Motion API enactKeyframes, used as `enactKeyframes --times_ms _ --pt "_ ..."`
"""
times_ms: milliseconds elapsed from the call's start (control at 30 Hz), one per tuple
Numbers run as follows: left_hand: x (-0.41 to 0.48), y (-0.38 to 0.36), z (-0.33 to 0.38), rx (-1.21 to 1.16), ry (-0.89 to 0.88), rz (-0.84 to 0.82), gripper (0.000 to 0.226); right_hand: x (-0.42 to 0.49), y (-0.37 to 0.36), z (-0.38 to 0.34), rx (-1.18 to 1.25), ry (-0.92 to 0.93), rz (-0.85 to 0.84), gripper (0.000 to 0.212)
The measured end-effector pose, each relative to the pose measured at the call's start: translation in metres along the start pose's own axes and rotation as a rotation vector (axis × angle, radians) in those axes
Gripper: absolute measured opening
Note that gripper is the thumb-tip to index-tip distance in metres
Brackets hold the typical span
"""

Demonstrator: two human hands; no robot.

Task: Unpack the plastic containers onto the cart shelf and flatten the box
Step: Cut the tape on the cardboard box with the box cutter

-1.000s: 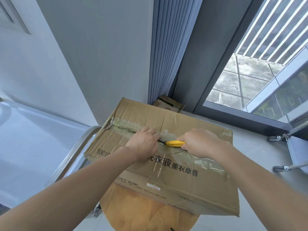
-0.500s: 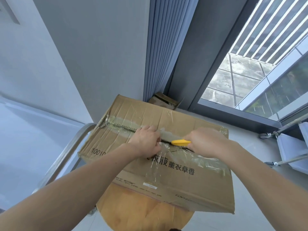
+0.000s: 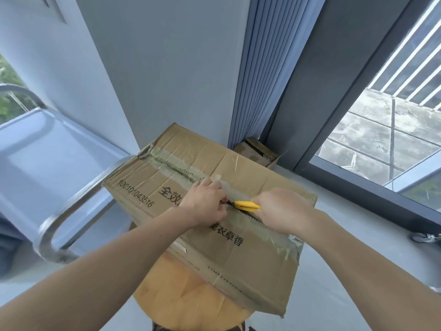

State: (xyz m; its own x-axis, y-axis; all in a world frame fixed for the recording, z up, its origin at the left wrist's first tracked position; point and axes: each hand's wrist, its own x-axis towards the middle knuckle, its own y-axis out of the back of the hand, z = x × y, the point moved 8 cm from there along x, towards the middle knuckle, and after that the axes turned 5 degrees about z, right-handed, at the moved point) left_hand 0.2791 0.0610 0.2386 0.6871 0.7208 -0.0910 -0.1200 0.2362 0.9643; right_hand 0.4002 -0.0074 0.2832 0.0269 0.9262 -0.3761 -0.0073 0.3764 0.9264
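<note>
A taped brown cardboard box with black printed characters lies closed on a round wooden stool. My right hand grips a yellow box cutter whose tip sits on the taped centre seam. My left hand rests on the box top just left of the cutter, fingers curled at the seam. What is inside the box is hidden. The metal cart's shelf lies to the left, its tubular handle touching the box's left corner.
A second small open cardboard box stands behind, against the blue curtain. A grey wall rises straight ahead. A floor-level window is on the right, with a caster wheel of another cart at the right edge.
The view has swung to the right and the cart shelf now shows more. Both hands stay at the seam, the cutter still at the tape between them.
</note>
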Motion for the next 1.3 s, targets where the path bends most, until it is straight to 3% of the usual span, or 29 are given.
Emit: enactKeyframes --times_ms 167,567,1300 --pt "-0.004 0.0 -0.002 0.008 0.039 -0.05 0.04 0.007 0.001 -0.011 -0.067 0.019 0.041 0.026" --pt "0.008 0.003 0.001 0.009 0.027 -0.054 0.031 0.004 -0.001 -0.009 -0.091 0.031 0.059 0.013" --pt "0.007 -0.001 0.008 0.044 -0.134 -0.104 0.039 -0.03 -0.012 0.023 -0.134 -0.016 -0.037 0.021"
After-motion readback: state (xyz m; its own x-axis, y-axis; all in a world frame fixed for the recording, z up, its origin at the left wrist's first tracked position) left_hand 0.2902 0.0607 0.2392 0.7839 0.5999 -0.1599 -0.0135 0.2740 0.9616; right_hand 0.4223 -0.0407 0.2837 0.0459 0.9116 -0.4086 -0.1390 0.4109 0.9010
